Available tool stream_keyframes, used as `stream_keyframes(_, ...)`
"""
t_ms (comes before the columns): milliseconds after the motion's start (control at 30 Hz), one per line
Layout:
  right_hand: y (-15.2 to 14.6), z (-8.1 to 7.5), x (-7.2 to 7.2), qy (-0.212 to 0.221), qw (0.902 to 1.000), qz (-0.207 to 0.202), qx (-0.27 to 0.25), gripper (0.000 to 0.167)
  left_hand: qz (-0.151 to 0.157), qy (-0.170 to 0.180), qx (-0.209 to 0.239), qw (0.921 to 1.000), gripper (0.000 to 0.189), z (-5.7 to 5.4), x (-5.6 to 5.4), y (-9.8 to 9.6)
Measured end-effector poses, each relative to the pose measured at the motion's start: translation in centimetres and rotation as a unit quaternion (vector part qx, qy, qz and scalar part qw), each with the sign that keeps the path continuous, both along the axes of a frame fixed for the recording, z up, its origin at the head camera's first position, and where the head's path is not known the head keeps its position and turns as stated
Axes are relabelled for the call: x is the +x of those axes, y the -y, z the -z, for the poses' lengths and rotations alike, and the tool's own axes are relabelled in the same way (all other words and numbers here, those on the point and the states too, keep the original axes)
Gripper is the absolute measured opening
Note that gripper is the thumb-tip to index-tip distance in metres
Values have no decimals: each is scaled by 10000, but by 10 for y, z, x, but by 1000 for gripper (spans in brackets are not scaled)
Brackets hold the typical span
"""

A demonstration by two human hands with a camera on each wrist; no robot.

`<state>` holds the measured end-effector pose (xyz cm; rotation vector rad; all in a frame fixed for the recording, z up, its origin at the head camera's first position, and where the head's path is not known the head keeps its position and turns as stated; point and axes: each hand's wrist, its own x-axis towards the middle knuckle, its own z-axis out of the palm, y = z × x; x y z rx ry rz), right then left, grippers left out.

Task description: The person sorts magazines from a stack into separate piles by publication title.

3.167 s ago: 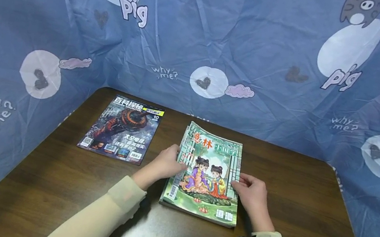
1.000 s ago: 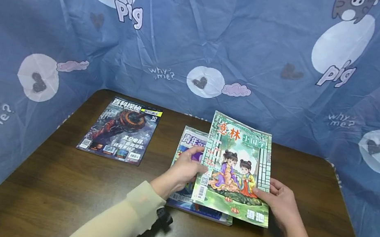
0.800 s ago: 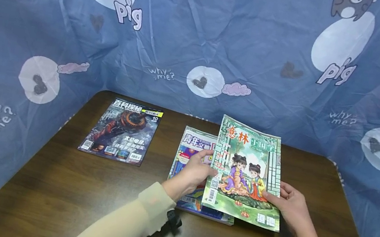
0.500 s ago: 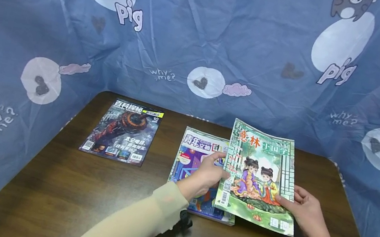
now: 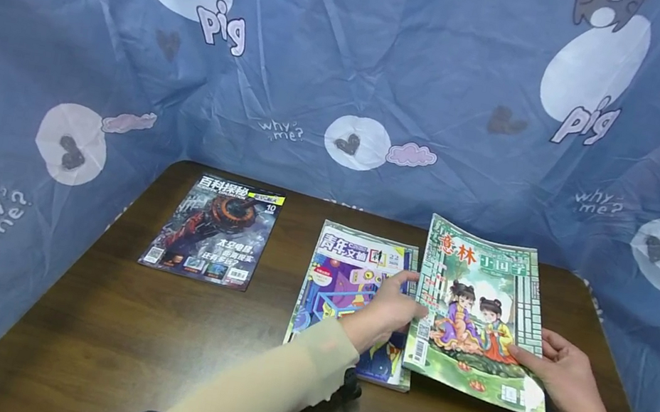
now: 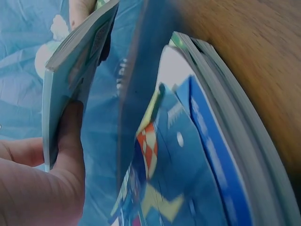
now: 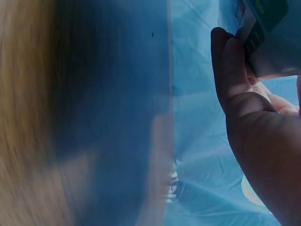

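A green magazine with two cartoon children on its cover is held between both hands, raised above the table in the wrist views. My left hand pinches its left edge, thumb on the cover and fingers beneath. On the opposite edge, my right hand grips it the same way. Below the left hand lies a stack of magazines topped by a purple one, partly covered by the left forearm. The left wrist view shows the stack's page edges beside the lifted magazine.
A dark magazine with a red machine on its cover lies at the back left of the brown wooden table. A blue patterned cloth hangs behind the table and along both sides.
Both hands have lifted the green magazine off the stack and carried it to the right. The purple magazine beneath has come into view.
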<state>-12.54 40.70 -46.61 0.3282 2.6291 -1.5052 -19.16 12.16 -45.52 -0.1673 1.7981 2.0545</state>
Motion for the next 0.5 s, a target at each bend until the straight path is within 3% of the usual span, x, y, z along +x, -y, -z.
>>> stream_keyframes(267,-12,-3,-1,-228,9978,174,-599,82,-106,-167,-239,9995,64,-7,-3,-20)
stream_keyframes(500,-27,-1,1,-66,9995,257,-167,88,-83,-192,-272,9994,59,-6,-4,-38)
